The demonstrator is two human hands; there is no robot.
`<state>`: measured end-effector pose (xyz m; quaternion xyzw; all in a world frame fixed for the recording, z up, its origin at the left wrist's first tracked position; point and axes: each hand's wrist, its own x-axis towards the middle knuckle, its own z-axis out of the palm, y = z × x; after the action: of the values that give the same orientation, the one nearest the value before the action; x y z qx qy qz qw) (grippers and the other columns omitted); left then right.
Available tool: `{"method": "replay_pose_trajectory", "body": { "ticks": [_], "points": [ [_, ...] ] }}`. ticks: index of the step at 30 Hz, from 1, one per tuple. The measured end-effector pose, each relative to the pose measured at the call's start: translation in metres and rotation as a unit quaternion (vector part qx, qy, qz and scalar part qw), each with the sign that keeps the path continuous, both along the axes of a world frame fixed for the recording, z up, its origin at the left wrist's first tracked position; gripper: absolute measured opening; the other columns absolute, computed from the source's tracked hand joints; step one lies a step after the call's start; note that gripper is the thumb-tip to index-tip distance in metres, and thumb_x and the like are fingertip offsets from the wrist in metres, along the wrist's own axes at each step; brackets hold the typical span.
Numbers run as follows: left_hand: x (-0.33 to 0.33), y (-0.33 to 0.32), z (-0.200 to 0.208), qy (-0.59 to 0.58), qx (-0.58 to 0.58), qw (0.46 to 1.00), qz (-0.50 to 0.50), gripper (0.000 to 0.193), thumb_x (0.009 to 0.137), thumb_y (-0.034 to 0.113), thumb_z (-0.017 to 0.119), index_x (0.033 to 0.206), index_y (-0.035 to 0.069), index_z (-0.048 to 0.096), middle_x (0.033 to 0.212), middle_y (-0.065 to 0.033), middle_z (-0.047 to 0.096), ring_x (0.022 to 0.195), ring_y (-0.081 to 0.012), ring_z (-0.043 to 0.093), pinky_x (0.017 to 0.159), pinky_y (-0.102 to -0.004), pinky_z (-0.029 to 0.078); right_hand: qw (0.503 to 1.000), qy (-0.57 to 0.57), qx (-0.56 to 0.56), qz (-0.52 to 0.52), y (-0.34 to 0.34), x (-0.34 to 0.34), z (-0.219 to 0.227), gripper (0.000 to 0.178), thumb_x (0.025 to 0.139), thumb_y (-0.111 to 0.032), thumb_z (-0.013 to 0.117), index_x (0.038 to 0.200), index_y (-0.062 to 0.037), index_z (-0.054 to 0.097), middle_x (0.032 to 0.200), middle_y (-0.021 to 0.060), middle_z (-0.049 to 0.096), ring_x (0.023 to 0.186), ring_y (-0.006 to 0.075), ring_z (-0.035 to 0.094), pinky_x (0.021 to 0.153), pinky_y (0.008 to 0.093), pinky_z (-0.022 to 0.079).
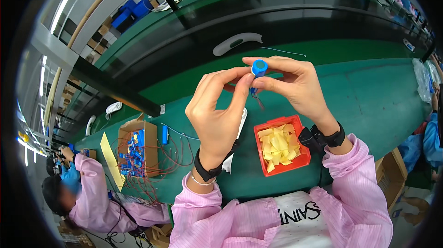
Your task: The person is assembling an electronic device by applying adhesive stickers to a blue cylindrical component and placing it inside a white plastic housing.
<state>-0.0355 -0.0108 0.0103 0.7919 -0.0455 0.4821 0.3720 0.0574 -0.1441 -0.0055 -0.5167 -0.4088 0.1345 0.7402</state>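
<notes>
Above the green bench, a blue cylindrical battery cell (259,67) is held up, its round end toward me and thin leads dangling below. My right hand (297,84) grips it from the right, closed between thumb and fingers. From the other side my left hand (216,109) pinches at the cell, fingertips closed on its edge, where a small pale strip shows. Whether that strip is stuck on cannot be made out. Below the hands, a red tray (304,158) holds many loose pale-yellow paper pieces (279,144).
A cardboard box (151,149) of blue cells with red wires stands at left, beside a yellow sheet (110,158) and a single blue cell (164,134). A white curved housing (237,41) lies on the far belt. A co-worker (92,192) sits at left.
</notes>
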Motion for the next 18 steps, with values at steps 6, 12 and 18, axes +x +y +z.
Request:
{"method": "replay_pose_trajectory", "body": {
  "ticks": [6,12,18],
  "points": [
    [-0.0021,-0.0004,0.0001,0.017,-0.019,1.000,0.002,0.010,0.078,-0.002,0.073,0.088,0.000,0.071,0.081,-0.0075,0.070,0.066,-0.0150,0.062,0.058,-0.0250,0.049,0.996,-0.062,-0.017,-0.062,0.0024,-0.0026,-0.0040,0.039,0.085,-0.005,0.070,0.123,-0.0024,0.063,0.102,0.0081,0.067,0.086,0.0115,0.065,0.073,0.0237,0.057],
    [-0.0048,0.0031,0.0002,0.038,-0.062,0.997,-0.017,0.009,0.079,-0.001,0.072,0.088,-0.001,0.071,0.081,-0.0074,0.070,0.066,-0.0131,0.063,0.058,-0.0241,0.050,0.991,-0.101,-0.022,-0.085,0.0040,-0.0050,-0.0018,0.039,0.083,-0.006,0.071,0.121,-0.0046,0.065,0.095,0.0078,0.067,0.082,0.0097,0.064,0.067,0.0232,0.058],
    [-0.0039,0.0026,-0.0008,0.051,-0.111,0.992,-0.038,0.009,0.080,0.000,0.071,0.089,-0.002,0.071,0.081,-0.0086,0.070,0.069,-0.0126,0.066,0.063,-0.0239,0.053,0.989,-0.110,-0.035,-0.096,0.0044,-0.0060,-0.0021,0.038,0.083,-0.006,0.071,0.121,-0.0058,0.065,0.094,0.0073,0.067,0.078,0.0097,0.064,0.065,0.0232,0.058]
  ]
}}
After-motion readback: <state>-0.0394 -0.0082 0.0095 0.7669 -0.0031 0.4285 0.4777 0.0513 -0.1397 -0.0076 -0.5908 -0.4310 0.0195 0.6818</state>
